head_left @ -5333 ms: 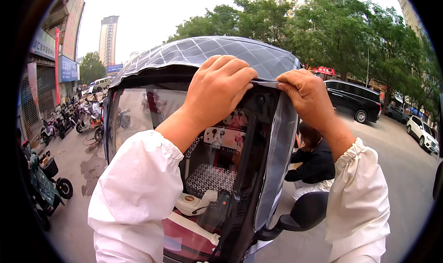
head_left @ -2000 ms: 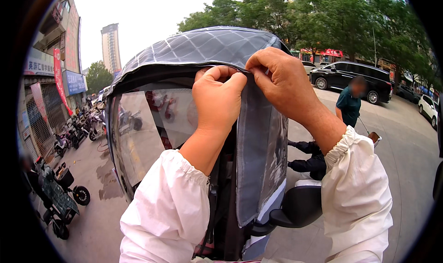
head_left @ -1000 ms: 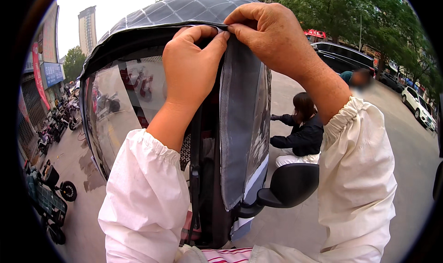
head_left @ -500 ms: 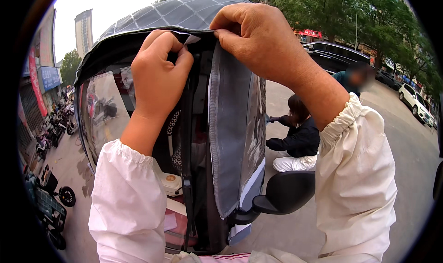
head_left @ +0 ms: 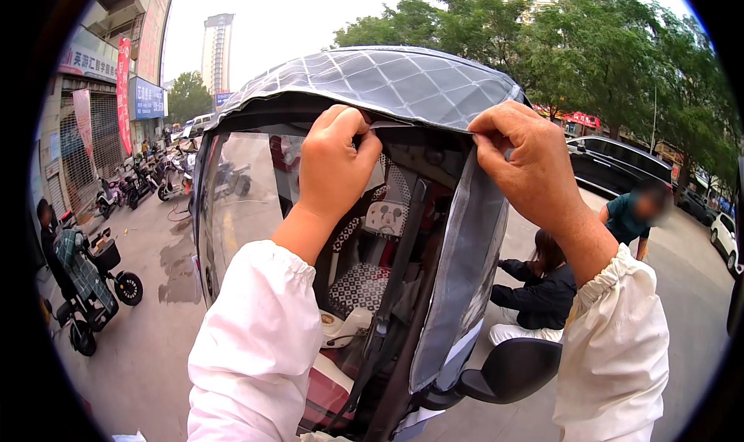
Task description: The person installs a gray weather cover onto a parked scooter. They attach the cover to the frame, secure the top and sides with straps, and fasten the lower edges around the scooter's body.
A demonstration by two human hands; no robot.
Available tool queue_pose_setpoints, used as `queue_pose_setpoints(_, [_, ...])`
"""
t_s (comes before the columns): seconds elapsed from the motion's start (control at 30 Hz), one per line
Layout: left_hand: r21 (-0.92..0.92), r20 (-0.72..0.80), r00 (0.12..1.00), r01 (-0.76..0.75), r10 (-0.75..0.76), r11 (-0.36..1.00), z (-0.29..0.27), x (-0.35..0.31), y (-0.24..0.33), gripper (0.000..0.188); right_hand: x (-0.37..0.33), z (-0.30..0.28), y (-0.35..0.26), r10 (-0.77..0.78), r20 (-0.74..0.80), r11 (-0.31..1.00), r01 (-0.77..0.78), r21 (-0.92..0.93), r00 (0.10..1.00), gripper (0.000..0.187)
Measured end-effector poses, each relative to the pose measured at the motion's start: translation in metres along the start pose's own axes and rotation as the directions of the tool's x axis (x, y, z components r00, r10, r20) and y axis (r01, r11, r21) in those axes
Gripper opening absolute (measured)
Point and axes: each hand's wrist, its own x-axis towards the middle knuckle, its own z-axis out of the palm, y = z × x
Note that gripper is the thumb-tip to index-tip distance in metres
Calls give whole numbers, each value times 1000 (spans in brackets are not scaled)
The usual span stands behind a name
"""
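A grey quilted canopy with a pale diamond pattern covers a small vehicle in front of me. My left hand is closed in a pinch at the canopy's front edge, where a thin pale strip shows beside the fingertips. Farther right, my right hand pinches that same edge, thumb against bent fingers, above the hanging grey side flap. To the left of the opening hangs a clear plastic window. Through the gap show a black upright bar and a black-and-white patterned seat.
A black mirror juts out below the flap. Beyond it a person in dark clothes crouches, and another person in a green top bends forward. Parked scooters line the left, with a nearer scooter; a black van stands right.
The view has tilted up, so more of the roof and sky shows. Canopy and hands sit lower and farther right in the picture. Both hands still pinch the edge.
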Motion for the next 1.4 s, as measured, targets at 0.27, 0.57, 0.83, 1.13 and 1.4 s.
queue_pose_setpoints(0.27, [83,-107,964,252,-243,964,-43,5,-65,11,0,4,-7,29,-12,999,-29,17,999,9])
queue_pose_setpoints(0.57, [64,-224,868,467,-443,882,-110,13,-157,14,4,17,-18,112,10,990,-110,-88,994,9])
queue_pose_setpoints(0.83, [-196,122,882,470,-454,861,-115,-7,-162,31,5,18,-47,412,-24,876,-403,-263,911,26])
queue_pose_setpoints(1.13, [38,24,975,-222,221,974,-95,9,-102,53,25,87,-147,112,-113,750,-158,-643,987,16])
queue_pose_setpoints(1.4, [185,85,983,-175,162,967,-52,15,-97,20,31,119,-166,210,-57,826,-208,-523,976,13])
